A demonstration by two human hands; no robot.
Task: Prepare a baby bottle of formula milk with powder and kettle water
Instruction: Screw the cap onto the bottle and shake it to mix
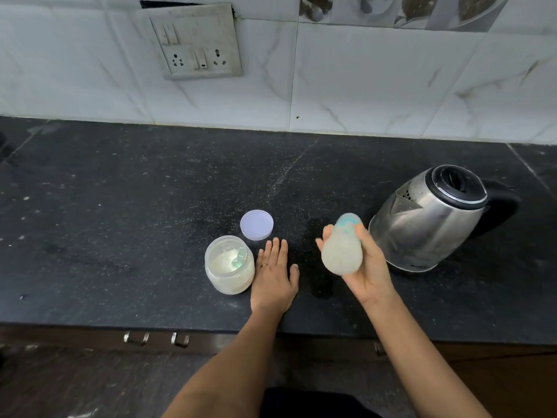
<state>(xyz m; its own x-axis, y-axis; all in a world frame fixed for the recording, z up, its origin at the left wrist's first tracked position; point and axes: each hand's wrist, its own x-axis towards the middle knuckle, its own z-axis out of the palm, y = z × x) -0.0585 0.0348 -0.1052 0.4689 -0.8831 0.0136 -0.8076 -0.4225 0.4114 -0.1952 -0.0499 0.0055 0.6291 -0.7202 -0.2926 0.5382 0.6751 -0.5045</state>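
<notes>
You have no text, brand, number or sign here that can be read. The teal print on the bottle (342,245) is too blurred to tell letters or figures.

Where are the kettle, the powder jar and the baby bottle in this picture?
kettle (422,230): head view, on its steel body.
powder jar (224,283): head view, on its clear side wall.
baby bottle (342,256): head view, on its blurred, milky body.
</notes>
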